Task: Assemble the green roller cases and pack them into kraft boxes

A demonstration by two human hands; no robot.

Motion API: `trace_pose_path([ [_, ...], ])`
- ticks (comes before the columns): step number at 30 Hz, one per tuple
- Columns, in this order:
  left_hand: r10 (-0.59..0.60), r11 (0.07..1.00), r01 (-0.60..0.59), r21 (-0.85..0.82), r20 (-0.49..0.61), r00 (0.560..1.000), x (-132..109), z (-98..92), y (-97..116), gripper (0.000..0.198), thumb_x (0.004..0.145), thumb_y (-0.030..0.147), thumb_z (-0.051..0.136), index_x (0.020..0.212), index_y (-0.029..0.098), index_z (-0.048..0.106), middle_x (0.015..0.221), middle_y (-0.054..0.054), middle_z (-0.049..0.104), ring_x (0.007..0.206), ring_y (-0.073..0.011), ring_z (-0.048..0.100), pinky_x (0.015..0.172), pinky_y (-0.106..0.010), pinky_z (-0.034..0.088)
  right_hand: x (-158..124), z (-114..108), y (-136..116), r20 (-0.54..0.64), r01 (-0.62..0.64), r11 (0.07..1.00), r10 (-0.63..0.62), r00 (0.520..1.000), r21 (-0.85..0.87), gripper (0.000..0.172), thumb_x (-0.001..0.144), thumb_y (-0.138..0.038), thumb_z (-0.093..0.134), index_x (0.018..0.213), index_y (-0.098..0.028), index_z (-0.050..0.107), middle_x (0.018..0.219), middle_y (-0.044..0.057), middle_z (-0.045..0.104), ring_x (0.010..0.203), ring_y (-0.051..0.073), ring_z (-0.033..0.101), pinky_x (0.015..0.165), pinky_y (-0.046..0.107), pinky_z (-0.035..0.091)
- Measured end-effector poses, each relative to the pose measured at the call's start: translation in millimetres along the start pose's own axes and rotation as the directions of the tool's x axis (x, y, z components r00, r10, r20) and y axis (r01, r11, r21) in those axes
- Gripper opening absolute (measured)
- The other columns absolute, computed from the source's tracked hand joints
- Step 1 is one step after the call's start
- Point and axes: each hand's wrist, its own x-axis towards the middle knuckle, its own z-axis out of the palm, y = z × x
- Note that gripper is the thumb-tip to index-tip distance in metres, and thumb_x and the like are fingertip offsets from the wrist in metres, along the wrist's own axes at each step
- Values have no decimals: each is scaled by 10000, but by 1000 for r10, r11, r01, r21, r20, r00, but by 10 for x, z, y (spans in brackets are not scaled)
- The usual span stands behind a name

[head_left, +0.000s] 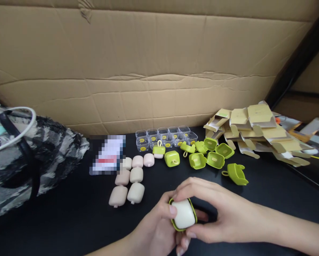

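Observation:
Low in the head view, a white rounded-square case [184,214] sits inside a green cover [195,217], whose rim shows around it. My left hand [161,222] is closed on it from the left, the thumb lying on the white face. From the right, my right hand [215,209] grips the cover's edges between thumb and fingers. Beyond my hands are several loose green covers [197,161], some with a small loop. Left of them are several pale pink and cream cases [136,193]. One cream case wears a green cover [158,150].
Clear plastic boxes [164,137] with yellow stickers stand at the back. Opened cardboard boxes [260,124] are piled at the back right. A fringed black-and-white bag [55,153] lies at the left. A cardboard wall [138,64] rises behind the black table [76,220].

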Motion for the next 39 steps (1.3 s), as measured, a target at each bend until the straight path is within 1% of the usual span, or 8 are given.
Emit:
trace_pose_path([
  [6,113,994,-109,-33,164,980,45,-108,-66,359,737,297,648,1026,185,467,915,-76,719,624,-155,707,470,-181,422,22,-44,25,-77,64,982,-79,994,-178,391,722,-129,696,1063,-215,524,1047,20,630,950,159,591,842,274,466],
  [10,64,996,-70,50,105,992,29,-94,-94,397,776,291,657,1073,226,401,928,-90,743,644,-161,711,548,-213,428,104,-100,142,-207,102,939,-177,962,-327,308,817,-140,617,1086,-208,484,1148,70,577,1098,186,518,915,311,447],
  [15,-28,888,-12,460,80,996,11,-112,-137,508,628,627,718,695,168,511,559,37,576,423,-33,396,432,-174,229,275,-36,306,33,211,671,-269,963,-711,178,922,-168,497,1097,-171,529,1165,126,601,1059,260,541,842,403,478],
  [18,-86,818,-7,574,135,987,40,-172,-157,574,558,705,698,646,181,481,516,95,437,414,-21,286,442,-183,202,325,21,337,35,187,611,-253,967,-769,170,933,-192,496,1085,-144,552,1215,161,583,1109,284,531,851,417,476],
  [21,-150,814,20,581,177,973,82,-251,-191,607,479,718,729,621,198,451,500,102,428,410,-27,312,470,-185,240,310,60,294,4,151,655,-220,975,-740,246,927,-324,525,1083,-136,550,1220,153,579,1135,264,524,896,394,469],
  [24,-153,802,20,597,173,973,91,-293,-209,613,477,743,707,601,202,448,539,76,462,428,-38,340,477,-193,242,274,39,216,-13,116,689,-180,984,-715,168,946,-224,464,1070,-154,552,1226,134,576,1150,250,519,910,397,459],
  [31,-66,843,32,536,44,997,22,-123,-59,512,565,646,737,626,179,537,507,65,492,382,-30,286,415,-207,160,195,-455,233,-206,-136,583,-55,977,-801,177,869,-142,482,994,-156,606,967,118,618,893,267,578,779,438,464],
  [39,-69,980,66,186,6,998,24,-19,-10,320,670,335,722,878,155,559,767,-96,759,539,-92,614,551,-205,332,167,-618,391,-182,-169,540,30,983,-824,121,822,-91,518,779,-152,613,796,92,619,789,259,567,712,405,427],
])
